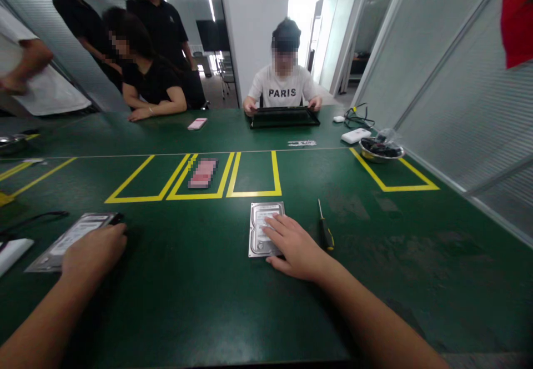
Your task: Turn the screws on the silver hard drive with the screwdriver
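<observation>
On the green table in front of me lies a silver hard drive (255, 230) with a white label. My right hand (293, 244) rests over its right side, fingers stretched across the label and thumb by the lower edge. Farther left is a second hard drive (79, 233), seemingly in a clear bag. My left hand (95, 249) is curled over its right edge; the fingertips are partly hidden. A screwdriver (326, 233) with a black and yellow handle lies to the right of my right hand.
Yellow tape frames (254, 194) mark the table, one holding a pink phone (202, 173). A metal bowl (381, 155) of dark parts stands at right. Opposite, a person (283, 83) holds a black panel (285, 118). A white object (14, 252) and cable lie at left.
</observation>
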A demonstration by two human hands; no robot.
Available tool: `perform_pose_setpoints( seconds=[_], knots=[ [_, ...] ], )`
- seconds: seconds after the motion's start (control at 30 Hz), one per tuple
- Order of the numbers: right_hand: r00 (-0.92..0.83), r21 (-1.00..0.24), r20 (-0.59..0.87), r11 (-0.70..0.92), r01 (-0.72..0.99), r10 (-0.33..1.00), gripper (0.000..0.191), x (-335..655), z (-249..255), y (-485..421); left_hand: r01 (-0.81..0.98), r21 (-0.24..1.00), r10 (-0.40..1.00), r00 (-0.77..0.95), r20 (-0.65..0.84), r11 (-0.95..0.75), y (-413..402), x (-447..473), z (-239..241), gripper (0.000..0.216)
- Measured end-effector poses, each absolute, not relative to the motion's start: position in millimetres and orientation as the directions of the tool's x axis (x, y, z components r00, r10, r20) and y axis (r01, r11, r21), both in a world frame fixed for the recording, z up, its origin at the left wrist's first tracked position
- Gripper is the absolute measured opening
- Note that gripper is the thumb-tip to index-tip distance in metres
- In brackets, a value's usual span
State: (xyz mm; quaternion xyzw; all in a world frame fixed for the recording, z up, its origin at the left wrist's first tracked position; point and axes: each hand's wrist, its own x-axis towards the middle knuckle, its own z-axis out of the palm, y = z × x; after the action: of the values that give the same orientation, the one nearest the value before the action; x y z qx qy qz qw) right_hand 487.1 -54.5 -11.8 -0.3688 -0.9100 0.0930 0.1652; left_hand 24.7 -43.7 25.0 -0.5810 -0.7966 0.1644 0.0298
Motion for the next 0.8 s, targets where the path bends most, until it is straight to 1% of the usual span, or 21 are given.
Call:
perform_pose_setpoints(
  seconds=[0.1,0.17,0.23,0.37,0.43,0.5,0.57,0.63,0.73,0.8],
  knots=[
    [-0.671,-0.295,0.238,0.711,0.639,0.702,0.067,486.5,-12.5,-54.3,0.937,-0.256,0.961,-0.265,-0.077,0.238,-39.8,33.4,27.2,0.032],
    [-0.672,-0.295,0.243,0.713,0.636,0.700,0.067,486.1,-12.2,-54.4,0.958,-0.181,0.973,-0.229,-0.012,0.223,-35.9,43.8,26.9,0.030],
    [-0.673,-0.291,0.244,0.715,0.636,0.698,0.067,486.0,-11.8,-54.4,0.979,-0.081,0.982,-0.185,0.040,0.187,-31.5,58.6,25.5,0.030],
    [-0.675,-0.289,0.245,0.717,0.635,0.696,0.067,486.5,-11.6,-54.5,0.989,0.142,0.992,-0.044,0.122,0.026,-25.8,100.1,22.0,0.034],
    [-0.676,-0.289,0.241,0.717,0.635,0.696,0.066,486.6,-11.2,-54.6,0.962,0.271,0.987,-0.003,0.160,-0.041,-25.9,125.1,21.6,0.034],
    [-0.677,-0.287,0.239,0.716,0.636,0.696,0.066,486.6,-10.4,-54.7,0.911,0.402,0.974,-0.003,0.226,-0.090,-28.3,151.9,23.1,0.031],
    [-0.677,-0.286,0.238,0.717,0.636,0.696,0.066,486.4,-9.3,-54.7,0.830,0.537,0.966,0.008,0.258,-0.150,-32.7,179.4,26.3,0.030],
    [-0.678,-0.284,0.240,0.718,0.636,0.695,0.066,486.2,-8.4,-54.6,0.708,0.683,0.972,0.019,0.235,-0.179,-38.4,206.1,30.2,0.028],
    [-0.677,-0.283,0.247,0.719,0.634,0.694,0.066,486.1,-8.3,-54.4,0.427,0.888,0.985,0.046,0.167,-0.171,-46.5,241.8,34.2,0.025],
    [-0.676,-0.284,0.253,0.721,0.632,0.692,0.066,486.0,-9.2,-54.3,0.225,0.965,0.991,0.021,0.135,-0.136,-49.4,261.1,34.6,0.022]
  ],
)
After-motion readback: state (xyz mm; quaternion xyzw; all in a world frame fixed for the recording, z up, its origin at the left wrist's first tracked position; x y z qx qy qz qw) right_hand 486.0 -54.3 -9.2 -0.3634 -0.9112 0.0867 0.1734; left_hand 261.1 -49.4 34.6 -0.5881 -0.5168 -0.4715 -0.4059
